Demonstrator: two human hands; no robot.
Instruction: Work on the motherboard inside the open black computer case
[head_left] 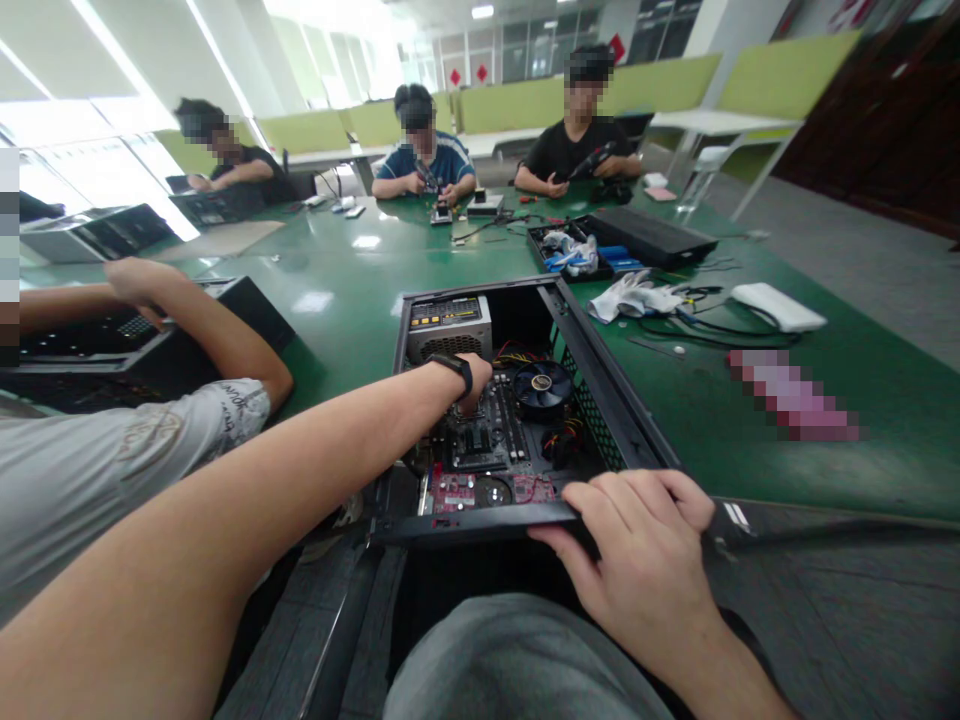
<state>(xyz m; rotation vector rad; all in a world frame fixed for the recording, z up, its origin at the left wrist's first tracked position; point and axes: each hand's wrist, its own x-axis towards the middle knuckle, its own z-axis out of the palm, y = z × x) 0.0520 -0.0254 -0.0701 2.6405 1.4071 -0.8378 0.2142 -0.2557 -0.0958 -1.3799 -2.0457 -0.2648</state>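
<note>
A black computer case (622,395) lies on its side in front of me, its inside exposed. My left hand (478,376), with a black wristband, reaches down into it over the motherboard (484,440), just beside the power supply (454,325). The fingertips there are mostly hidden. My right hand (645,535) grips the near right edge of the case, thumb below and fingers over the rim. Inside, a round black fan (541,385) sits to the right of the motherboard. A red circuit board (454,490) with a small fan lies along the near side.
To the left, a person's arm (202,325) rests over another black case (259,320). Right of my case are white gloves (637,297), black cables (694,340) and a white pouch (780,305). Behind stands a black tray (536,240). Three people work across the green table (337,280).
</note>
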